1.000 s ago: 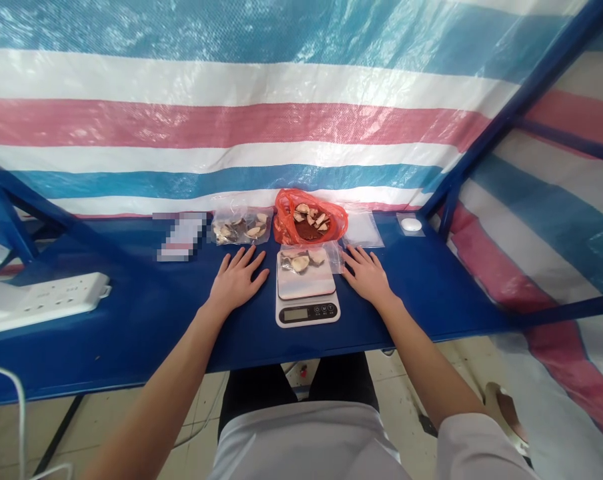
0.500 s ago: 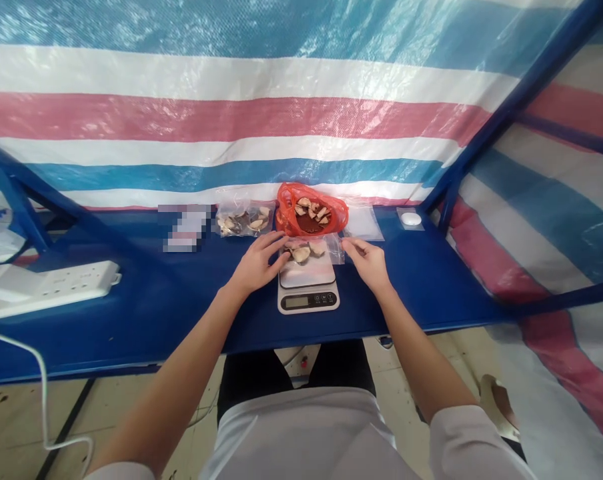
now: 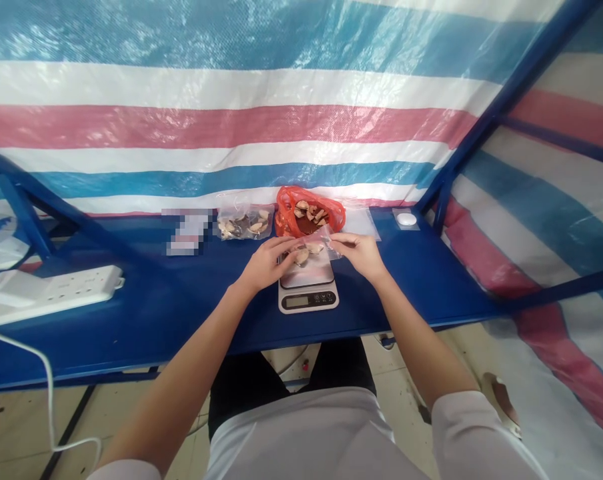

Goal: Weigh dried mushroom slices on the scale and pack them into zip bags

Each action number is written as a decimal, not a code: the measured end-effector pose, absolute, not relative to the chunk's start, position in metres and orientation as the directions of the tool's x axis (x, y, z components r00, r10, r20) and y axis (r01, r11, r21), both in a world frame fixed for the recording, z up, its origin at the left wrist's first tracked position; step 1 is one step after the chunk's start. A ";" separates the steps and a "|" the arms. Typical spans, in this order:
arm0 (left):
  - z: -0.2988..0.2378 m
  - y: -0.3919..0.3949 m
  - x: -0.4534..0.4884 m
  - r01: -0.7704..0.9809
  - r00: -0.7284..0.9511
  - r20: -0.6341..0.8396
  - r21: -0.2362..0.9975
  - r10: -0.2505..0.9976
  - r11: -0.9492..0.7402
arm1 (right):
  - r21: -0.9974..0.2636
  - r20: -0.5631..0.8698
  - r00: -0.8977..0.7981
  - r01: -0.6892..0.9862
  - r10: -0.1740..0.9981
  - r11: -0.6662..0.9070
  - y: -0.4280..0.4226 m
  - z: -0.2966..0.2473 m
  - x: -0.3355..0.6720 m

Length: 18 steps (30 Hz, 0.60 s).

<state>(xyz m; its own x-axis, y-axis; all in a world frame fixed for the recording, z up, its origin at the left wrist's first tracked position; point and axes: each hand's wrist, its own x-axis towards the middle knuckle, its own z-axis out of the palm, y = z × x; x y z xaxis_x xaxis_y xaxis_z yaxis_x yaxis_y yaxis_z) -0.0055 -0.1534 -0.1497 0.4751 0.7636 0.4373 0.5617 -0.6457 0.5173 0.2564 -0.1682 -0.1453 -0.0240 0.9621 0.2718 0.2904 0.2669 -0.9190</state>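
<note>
A clear plastic bag (image 3: 317,241) of pale sliced mushroom pieces lies over the plate of a white digital kitchen scale (image 3: 308,300). My right hand (image 3: 359,255) pinches the bag's right edge. My left hand (image 3: 266,263) grips its left side and hides part of it. Behind the scale sits a red plastic bag (image 3: 285,217) holding more slices. A second clear bag of slices (image 3: 244,223) lies behind my left hand, not touching it.
A flat clear bag (image 3: 364,225), a pixelated rectangular packet (image 3: 188,231) and a small white disc (image 3: 406,219) lie along the blue table (image 3: 131,320). A white power strip (image 3: 66,291) sits at left. Striped tarpaulin (image 3: 231,123) and blue steel framing surround the table.
Both hands have come in from flat on the table to the clear bag on the scale. The bag's right edge now rises between my fingers, and my view has shifted slightly.
</note>
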 end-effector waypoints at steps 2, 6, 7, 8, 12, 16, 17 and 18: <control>-0.142 -0.151 -0.001 0.531 0.414 0.453 0.584 0.789 -0.614 | -0.881 0.307 -0.086 0.352 0.948 0.317 -0.166 -0.131 0.257; -0.126 -0.142 0.011 0.446 0.292 0.405 0.743 0.866 -0.498 | -0.812 0.355 -0.217 0.410 0.909 0.415 -0.161 -0.099 0.254; -0.121 -0.140 0.015 0.412 0.270 0.375 0.787 0.887 -0.458 | -0.798 0.368 -0.248 0.410 0.896 0.441 -0.159 -0.091 0.253; -0.117 -0.137 0.019 0.371 0.252 0.344 0.829 0.904 -0.419 | -0.784 0.383 -0.273 0.408 0.882 0.467 -0.158 -0.085 0.252; -0.105 -0.129 0.030 0.196 0.219 0.230 0.942 0.948 -0.274 | -0.742 0.417 -0.328 0.416 0.847 0.526 -0.150 -0.067 0.247; -0.105 -0.124 0.033 0.077 0.238 0.164 0.979 0.957 -0.187 | -0.738 0.402 -0.357 0.420 0.843 0.529 -0.141 -0.065 0.246; -0.106 -0.123 0.034 0.042 0.230 0.161 0.984 0.960 -0.175 | -0.743 0.404 -0.355 0.410 0.843 0.529 -0.139 -0.066 0.246; -0.108 -0.123 0.034 0.001 0.213 0.158 0.987 0.964 -0.162 | -0.754 0.406 -0.348 0.395 0.845 0.525 -0.136 -0.068 0.247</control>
<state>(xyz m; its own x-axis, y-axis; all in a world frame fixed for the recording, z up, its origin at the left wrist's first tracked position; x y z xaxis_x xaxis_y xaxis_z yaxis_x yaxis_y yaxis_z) 0.0345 -0.1226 -0.1082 0.2128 0.9643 0.1579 0.0006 -0.1618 0.9868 0.2465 -0.1362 -0.0678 -0.3481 0.8449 0.4061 0.3954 0.5251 -0.7536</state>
